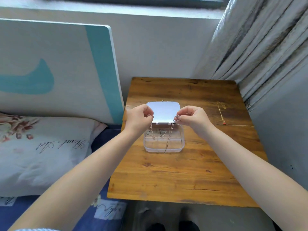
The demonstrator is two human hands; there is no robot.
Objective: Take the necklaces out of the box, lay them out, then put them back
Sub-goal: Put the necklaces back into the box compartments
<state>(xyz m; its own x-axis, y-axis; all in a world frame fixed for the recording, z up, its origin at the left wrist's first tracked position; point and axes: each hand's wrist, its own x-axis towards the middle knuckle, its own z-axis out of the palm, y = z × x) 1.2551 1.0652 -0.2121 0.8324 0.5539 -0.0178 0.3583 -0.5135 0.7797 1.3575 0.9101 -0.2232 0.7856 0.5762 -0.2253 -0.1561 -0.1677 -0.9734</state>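
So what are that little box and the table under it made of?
The box looks like clear, glossy plastic: you see its dividers and the table through the walls. The table looks like varnished wood, going by its grain, knots and warm sheen.

One clear box (164, 144), two hands — left (139, 118), right (191, 118) — perhaps two necklaces outside it.

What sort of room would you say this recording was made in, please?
Most likely a bedroom: a pillow on a bed beside a headboard, a small wooden table like a nightstand, and curtains by a window.
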